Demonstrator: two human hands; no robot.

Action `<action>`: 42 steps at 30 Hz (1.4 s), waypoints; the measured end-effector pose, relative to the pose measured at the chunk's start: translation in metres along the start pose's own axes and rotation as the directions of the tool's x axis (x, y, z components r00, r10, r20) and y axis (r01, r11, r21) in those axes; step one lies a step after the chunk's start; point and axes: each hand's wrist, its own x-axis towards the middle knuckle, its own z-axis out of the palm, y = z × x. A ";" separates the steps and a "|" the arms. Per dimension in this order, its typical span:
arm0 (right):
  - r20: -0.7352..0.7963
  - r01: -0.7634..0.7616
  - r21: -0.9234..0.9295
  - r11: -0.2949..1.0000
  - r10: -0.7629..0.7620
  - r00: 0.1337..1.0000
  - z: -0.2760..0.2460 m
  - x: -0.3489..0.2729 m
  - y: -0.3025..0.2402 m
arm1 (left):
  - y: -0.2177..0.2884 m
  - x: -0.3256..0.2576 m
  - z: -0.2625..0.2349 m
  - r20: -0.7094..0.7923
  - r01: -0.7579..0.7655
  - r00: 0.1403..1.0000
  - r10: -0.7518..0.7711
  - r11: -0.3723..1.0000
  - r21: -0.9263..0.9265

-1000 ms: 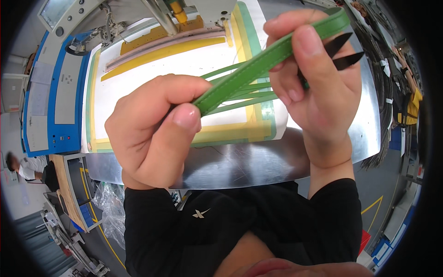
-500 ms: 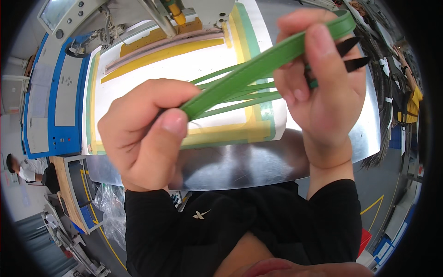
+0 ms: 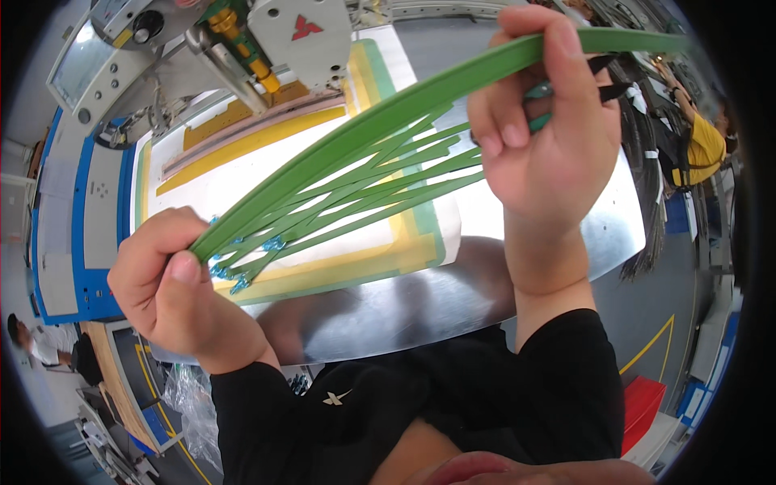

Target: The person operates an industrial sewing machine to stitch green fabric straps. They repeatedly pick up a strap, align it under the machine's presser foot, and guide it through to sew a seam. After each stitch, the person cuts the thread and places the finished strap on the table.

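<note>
A long green strap (image 3: 376,123) with a stitched edge stretches between my hands above the table. My left hand (image 3: 182,295) pinches its near-left end between thumb and fingers. My right hand (image 3: 554,162) is closed on the strap farther along, and the strap runs on past it to the right. That same hand also keeps a pair of snips, whose dark blades (image 3: 617,91) stick out beyond the fingers; teal handle parts show in the palm. Beneath the strap lie several narrower green straps (image 3: 364,194), some with shiny blue pieces (image 3: 273,242) at their left ends.
A machine head (image 3: 299,40) stands over the taped white work sheet (image 3: 250,182). The table's metal edge (image 3: 396,295) is close to my body. On the left is a blue cabinet (image 3: 97,218). Bundles of dark strips (image 3: 643,178) hang at the right, where a person in yellow (image 3: 703,145) stands.
My left hand has moved left and down with the strap end, and more of the strap now spans between my hands. The view has shifted, showing more of the narrow straps.
</note>
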 end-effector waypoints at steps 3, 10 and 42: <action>0.030 0.025 -0.081 0.996 -0.023 0.999 -0.008 0.002 -0.006 | -0.004 -0.002 -0.013 0.007 -0.013 1.000 0.013 1.000 0.026; 0.022 0.107 -0.220 0.970 -0.105 0.994 -0.010 0.007 -0.018 | -0.027 -0.003 -0.061 0.032 0.046 0.998 -0.046 0.999 -0.007; 0.014 0.239 -0.220 0.946 -0.242 0.970 -0.012 0.009 -0.040 | -0.055 0.011 -0.117 -0.227 0.140 0.967 -0.117 0.986 0.088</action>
